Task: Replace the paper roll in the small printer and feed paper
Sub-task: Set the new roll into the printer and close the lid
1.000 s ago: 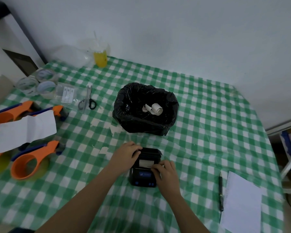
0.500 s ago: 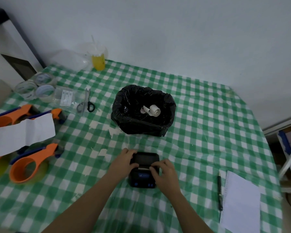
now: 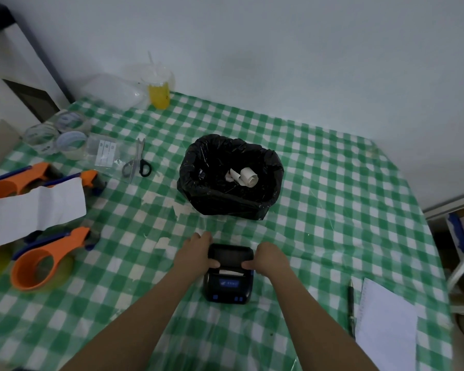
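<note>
A small black printer point(image 3: 227, 286) with a blue display lies on the green checked tablecloth in front of me. Its lid point(image 3: 231, 253) is down over the rear half, and a strip of white paper point(image 3: 231, 271) shows at the slot below the lid. My left hand point(image 3: 194, 254) grips the lid's left side with the thumb on top. My right hand point(image 3: 269, 257) grips the lid's right side in the same way. A used white paper roll point(image 3: 245, 177) lies inside the black-lined bin point(image 3: 206, 194) behind the printer.
Orange tape dispensers point(image 3: 46, 259) and a white sheet point(image 3: 36, 210) sit at the left. Scissors point(image 3: 137, 164), clear tape rolls point(image 3: 56, 136) and a yellow drink cup point(image 3: 159, 92) stand further back. A pen point(image 3: 350, 301) and notepad point(image 3: 386, 325) lie at the right.
The printer lid has come down over the paper compartment. My right hand moved from the paper at the front to the lid's right side; both hands now hold the lid.
</note>
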A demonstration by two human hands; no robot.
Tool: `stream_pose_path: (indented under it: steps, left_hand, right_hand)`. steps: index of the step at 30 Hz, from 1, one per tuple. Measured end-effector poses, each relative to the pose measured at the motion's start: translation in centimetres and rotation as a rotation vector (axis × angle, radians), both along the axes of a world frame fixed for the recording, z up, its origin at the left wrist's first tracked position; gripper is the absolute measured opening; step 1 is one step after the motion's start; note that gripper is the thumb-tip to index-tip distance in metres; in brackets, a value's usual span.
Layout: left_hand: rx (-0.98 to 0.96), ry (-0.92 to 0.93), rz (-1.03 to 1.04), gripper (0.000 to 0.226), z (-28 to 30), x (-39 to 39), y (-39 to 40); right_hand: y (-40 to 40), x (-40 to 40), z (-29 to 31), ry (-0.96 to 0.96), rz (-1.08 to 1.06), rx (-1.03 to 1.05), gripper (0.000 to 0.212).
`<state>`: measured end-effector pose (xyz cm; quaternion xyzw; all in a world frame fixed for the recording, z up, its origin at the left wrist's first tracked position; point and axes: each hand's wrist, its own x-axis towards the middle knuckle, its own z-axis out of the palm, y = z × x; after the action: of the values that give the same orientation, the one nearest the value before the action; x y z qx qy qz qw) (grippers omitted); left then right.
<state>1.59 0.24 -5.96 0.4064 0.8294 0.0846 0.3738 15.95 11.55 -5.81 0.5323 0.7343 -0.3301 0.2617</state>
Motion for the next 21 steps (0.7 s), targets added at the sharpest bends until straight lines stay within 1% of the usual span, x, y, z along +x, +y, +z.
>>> stream_pose_path:
  steps: [4, 6, 8, 10, 13, 15, 17, 19, 21]
  left_hand:
    - [-0.035, 0.066, -0.027, 0.052, 0.0, 0.7, -0.1]
    - [-0.026, 0.059, -0.018, 0.052, 0.1, 0.6, -0.2]
    - [-0.025, 0.032, -0.016, 0.053, 0.1, 0.4, -0.2]
    - [-0.003, -0.052, 0.009, 0.054, -0.1, 0.2, -0.4]
    - [0.099, -0.292, 0.161, 0.050, -0.5, 0.3, -1.5]
    - [0.168, -0.415, 0.215, 0.054, -0.6, 0.5, -2.6]
    - [0.190, -0.504, 0.230, 0.065, -0.5, 0.8, -3.6]
    - [0.158, -0.504, 0.247, 0.073, -0.6, 1.3, -4.3]
    - [0.098, -0.455, 0.262, 0.077, -0.8, 2.0, -4.7]
  right_hand:
    - [-0.3, 0.2, -0.4, -0.021, 0.011, 0.003, 0.044]
    - [-0.3, 0.3, 0.0, -0.012, 0.017, -0.002, 0.044]
    - [-0.5, 0.8, 0.3, 0.046, -0.019, -0.030, 0.042]
    - [-1.3, 1.8, 0.4, 0.209, -0.164, -0.057, 0.038]
    - [-3.9, 3.9, -0.2, 0.489, -0.396, -0.043, 0.029]
    - [-5.8, 5.3, -0.8, 0.592, -0.545, -0.056, 0.026]
    - [-7.0, 6.5, -1.5, 0.605, -0.626, -0.016, 0.019]
    - [-7.8, 7.2, -1.8, 0.572, -0.636, 0.006, 0.015]
    - [-8.5, 7.0, -1.9, 0.557, -0.614, -0.042, 0.027]
